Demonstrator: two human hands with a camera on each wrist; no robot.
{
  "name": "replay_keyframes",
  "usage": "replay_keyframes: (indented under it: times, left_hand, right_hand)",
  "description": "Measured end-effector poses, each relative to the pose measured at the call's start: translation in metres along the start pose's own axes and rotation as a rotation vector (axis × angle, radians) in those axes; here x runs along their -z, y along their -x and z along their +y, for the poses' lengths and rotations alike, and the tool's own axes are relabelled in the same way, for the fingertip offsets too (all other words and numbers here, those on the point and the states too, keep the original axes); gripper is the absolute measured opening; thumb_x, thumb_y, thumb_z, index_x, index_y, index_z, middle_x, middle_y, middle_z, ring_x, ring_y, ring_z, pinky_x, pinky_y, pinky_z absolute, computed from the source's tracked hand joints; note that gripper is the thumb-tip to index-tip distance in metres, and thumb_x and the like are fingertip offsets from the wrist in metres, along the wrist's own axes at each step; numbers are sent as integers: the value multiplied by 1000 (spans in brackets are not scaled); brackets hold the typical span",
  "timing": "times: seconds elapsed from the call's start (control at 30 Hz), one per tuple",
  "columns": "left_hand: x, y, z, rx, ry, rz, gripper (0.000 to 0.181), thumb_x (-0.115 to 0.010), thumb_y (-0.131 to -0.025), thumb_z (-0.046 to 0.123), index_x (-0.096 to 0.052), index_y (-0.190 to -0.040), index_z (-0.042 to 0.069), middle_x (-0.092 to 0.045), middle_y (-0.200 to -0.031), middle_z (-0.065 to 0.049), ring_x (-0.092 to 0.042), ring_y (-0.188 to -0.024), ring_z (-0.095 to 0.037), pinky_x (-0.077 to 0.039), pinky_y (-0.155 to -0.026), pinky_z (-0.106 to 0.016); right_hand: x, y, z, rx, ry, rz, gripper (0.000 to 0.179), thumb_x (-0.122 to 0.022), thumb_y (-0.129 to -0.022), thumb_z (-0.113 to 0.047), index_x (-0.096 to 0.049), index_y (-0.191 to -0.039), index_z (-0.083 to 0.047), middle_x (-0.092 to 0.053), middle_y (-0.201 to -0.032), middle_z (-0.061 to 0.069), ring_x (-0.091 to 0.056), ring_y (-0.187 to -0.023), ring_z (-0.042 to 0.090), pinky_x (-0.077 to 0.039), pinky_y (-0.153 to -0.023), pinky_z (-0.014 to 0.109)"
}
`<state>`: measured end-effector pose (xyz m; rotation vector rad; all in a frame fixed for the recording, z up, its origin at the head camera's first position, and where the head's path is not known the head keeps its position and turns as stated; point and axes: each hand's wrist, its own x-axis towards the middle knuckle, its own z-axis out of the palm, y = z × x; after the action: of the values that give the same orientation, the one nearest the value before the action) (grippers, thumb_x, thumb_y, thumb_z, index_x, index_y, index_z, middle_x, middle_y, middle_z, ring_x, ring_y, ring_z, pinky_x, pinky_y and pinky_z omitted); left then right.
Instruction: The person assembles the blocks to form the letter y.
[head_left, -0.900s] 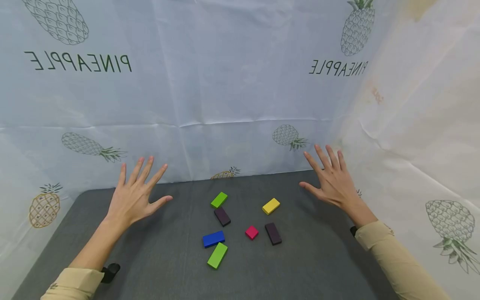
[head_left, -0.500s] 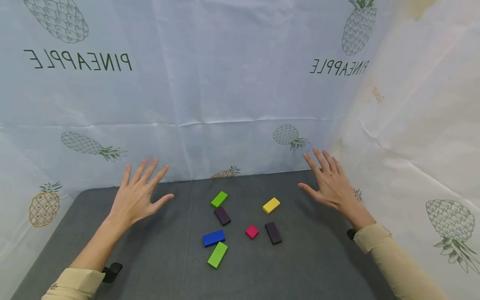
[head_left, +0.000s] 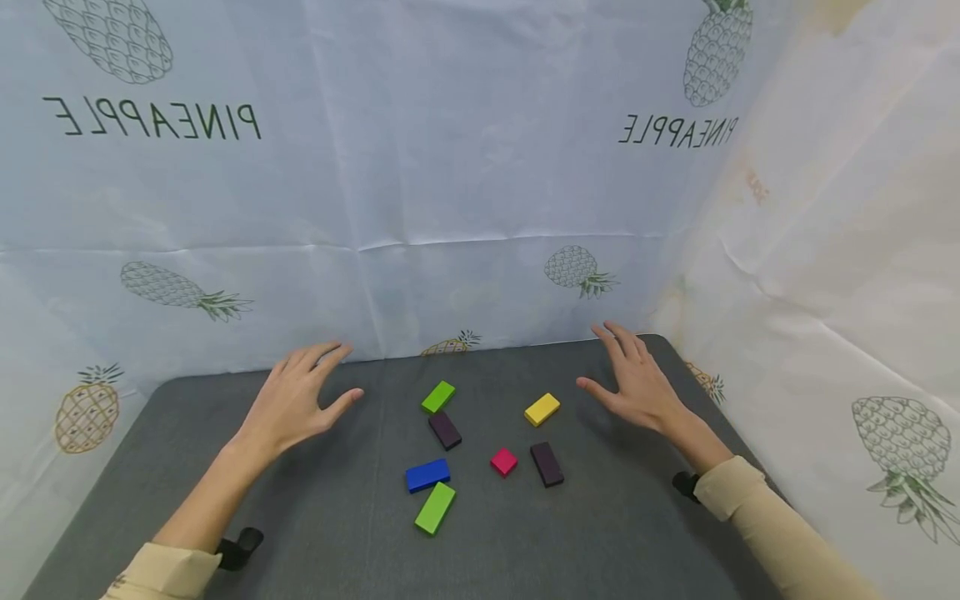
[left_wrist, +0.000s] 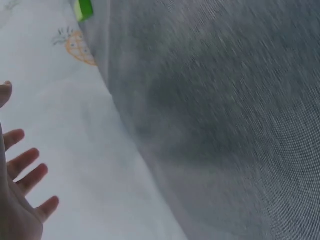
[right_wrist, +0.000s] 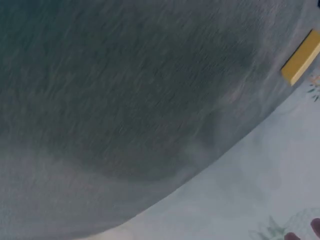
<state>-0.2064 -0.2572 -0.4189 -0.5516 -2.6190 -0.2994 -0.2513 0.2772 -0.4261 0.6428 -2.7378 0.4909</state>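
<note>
My left hand [head_left: 295,402] hovers over the left part of the grey table, fingers relaxed and thumb spread, holding nothing. On the other side my right hand [head_left: 636,382] is held up, also with nothing in it; the yellow block [head_left: 542,409] lies nearest to it. Between the hands lie a green block [head_left: 438,397], a dark block [head_left: 446,431] close against it, a blue block [head_left: 427,476], a second green block [head_left: 435,509] at the blue one's corner, a small red block [head_left: 504,462] and another dark block [head_left: 547,464]. In the right wrist view only fingertips [right_wrist: 291,236] show at the bottom corner.
A dark grey cloth covers the table [head_left: 337,542]. Behind it hangs a white curtain [head_left: 465,167] with pineapple prints and mirrored lettering; more of the sheet closes off the right side [head_left: 825,333]. Black bands sit at both wrists.
Both hands have come down and inward toward the blocks, and their spread fingers have relaxed and bent a little. The blocks have not moved.
</note>
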Motion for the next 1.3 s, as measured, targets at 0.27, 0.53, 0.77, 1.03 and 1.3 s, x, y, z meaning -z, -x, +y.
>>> replay_keyframes:
  times: [0.27, 0.53, 0.77, 1.03, 1.3]
  left_hand:
    - [-2, -2, 18, 54, 151, -89, 62, -79, -99, 36, -62, -151, 7, -66, -146, -23, -62, -133, -49, -48, -106, -74]
    - [-5, 0, 41, 66, 305, -144, 47, -78, -101, 25, -68, -142, 5, -71, -136, -19, -67, -124, -43, -55, -101, -65]
    - [-11, -1, 67, -14, 485, -196, 23, -77, -102, 15, -76, -124, 8, -76, -115, -8, -74, -99, -26, -64, -85, -40]
    - [-26, -5, 96, -3, 739, -363, 17, -74, -103, 14, -77, -118, 7, -78, -110, -4, -73, -94, -9, -62, -82, -25]
    - [-49, -8, 119, 43, 898, -462, 16, -75, -103, 15, -78, -114, 3, -80, -105, -4, -74, -92, -5, -62, -81, -23]
  right_hand:
    - [-7, 5, -14, -29, -135, -45, 84, -74, -100, -44, -36, -167, -8, -37, -170, 24, -34, -156, 53, -34, -117, 79]
    - [-14, 5, -28, -33, -254, -91, 74, -77, -100, -33, -46, -161, -5, -47, -162, 24, -47, -149, 50, -41, -116, 75]
    - [-20, 6, -39, -68, -386, -161, 63, -77, -102, -26, -53, -154, 0, -57, -153, 26, -59, -140, 50, -49, -115, 64]
    - [-29, 6, -44, -115, -489, -242, 62, -79, -101, -26, -55, -151, 2, -58, -153, 26, -58, -142, 49, -47, -119, 63]
    - [-35, 4, -45, -128, -520, -300, 61, -79, -101, -26, -56, -148, 5, -59, -151, 28, -59, -139, 50, -48, -118, 63]
